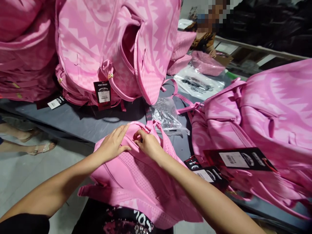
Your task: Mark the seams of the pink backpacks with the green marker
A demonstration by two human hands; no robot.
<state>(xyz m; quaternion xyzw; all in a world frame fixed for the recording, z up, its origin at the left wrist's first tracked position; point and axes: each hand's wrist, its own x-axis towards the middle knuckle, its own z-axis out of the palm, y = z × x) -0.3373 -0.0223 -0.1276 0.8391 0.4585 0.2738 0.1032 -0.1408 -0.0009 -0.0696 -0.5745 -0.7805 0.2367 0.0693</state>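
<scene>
Pink backpack [136, 172], 1, the landmark for this entry: tilted between the wearer's body and the edge of a dark table [80, 120], perforated back panel facing up, top end toward the table, apparently so that both hands can reach the top seam. Left hand [113, 143]: laid flat on the backpack's upper left, thumb set apart from the fingers, probably to steady the fabric. Right hand [147, 143]: at the backpack's top, fingers curled and tips drawn in at the seam; whether they pinch a zip pull, cloth or nothing cannot be told. Clear plastic bag [165, 113], 1: on the table just beyond the backpack. Large pink bag [84, 42], 1: beyond the backpack, upright, front pocket gaping, black hang tag [103, 94] hanging at its base, label outward, perhaps for easy reading. Pink bags [273, 97], grouped: right of the backpack, with black tags [240, 159] lying across them. White printed plastic [198, 81]: farther beyond the backpack, near a co-worker [204, 39]. Sandalled feet [42, 148]: on the floor, left of the backpack.
</scene>
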